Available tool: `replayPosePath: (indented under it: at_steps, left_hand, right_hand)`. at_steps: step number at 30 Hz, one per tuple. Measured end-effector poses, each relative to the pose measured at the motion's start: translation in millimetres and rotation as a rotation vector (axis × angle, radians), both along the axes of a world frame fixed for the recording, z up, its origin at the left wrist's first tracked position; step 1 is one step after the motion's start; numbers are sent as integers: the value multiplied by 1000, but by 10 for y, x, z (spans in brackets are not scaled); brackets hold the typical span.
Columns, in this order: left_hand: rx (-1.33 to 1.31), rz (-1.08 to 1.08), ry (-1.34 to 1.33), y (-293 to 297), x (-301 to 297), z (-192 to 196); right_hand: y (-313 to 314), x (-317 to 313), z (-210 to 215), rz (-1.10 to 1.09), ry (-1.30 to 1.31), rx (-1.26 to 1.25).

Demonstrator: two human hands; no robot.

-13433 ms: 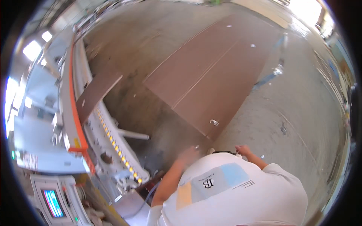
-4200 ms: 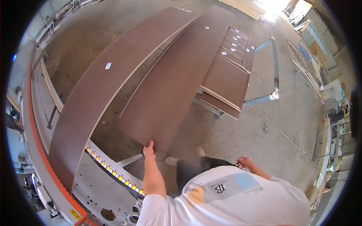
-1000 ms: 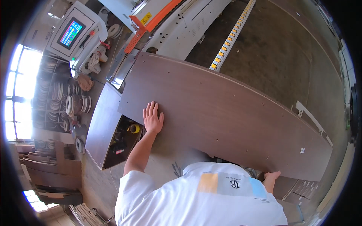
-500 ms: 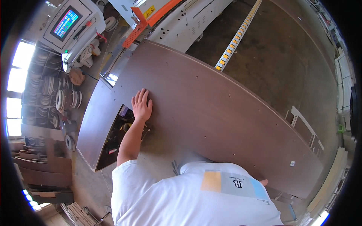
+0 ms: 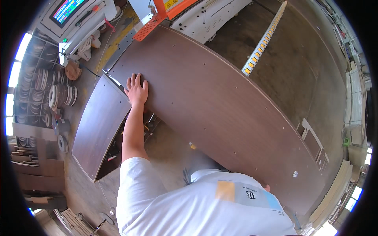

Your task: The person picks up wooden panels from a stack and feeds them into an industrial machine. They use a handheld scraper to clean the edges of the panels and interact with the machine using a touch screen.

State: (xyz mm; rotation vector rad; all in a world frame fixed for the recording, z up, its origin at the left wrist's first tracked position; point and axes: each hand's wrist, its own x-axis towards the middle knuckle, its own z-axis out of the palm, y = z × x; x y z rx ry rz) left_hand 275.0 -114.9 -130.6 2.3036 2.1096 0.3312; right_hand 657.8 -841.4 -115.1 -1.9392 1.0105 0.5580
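Observation:
A long dark brown board [image 5: 220,106] with small drilled holes lies slanted from the upper left to the lower right. My left hand [image 5: 136,89] lies flat on its left end, fingers spread, close to the near corner. Only a sliver of my right hand [image 5: 267,188] shows past my white shirt, at the board's near long edge; its grip is hidden. The board's far left end reaches the orange guard [image 5: 147,28] of a white machine [image 5: 204,13].
A control screen [image 5: 69,8] stands at the upper left. A yellow-dotted roller strip [image 5: 264,39] runs along the machine. A smaller brown panel [image 5: 98,126] tops an open cabinet beside my left arm. Rolls of edge tape [image 5: 59,94] fill shelves on the left. Pale boards [image 5: 334,192] lie at the lower right.
The board's left end has come closer to the orange guard, with my left hand riding on it. My right hand, visible a second ago, is now nearly hidden by my shirt.

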Motion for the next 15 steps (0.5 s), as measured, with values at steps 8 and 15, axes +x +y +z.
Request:
replayPosePath:
  at_steps: [8,15]
  left_hand:
    - [8,-13,-56,136,33,-52]
    - [5,-1,-82,293,365,-35]
  right_hand:
    - [326,20,102,-21,32,17]
    - [626,327,127,-124,39,119]
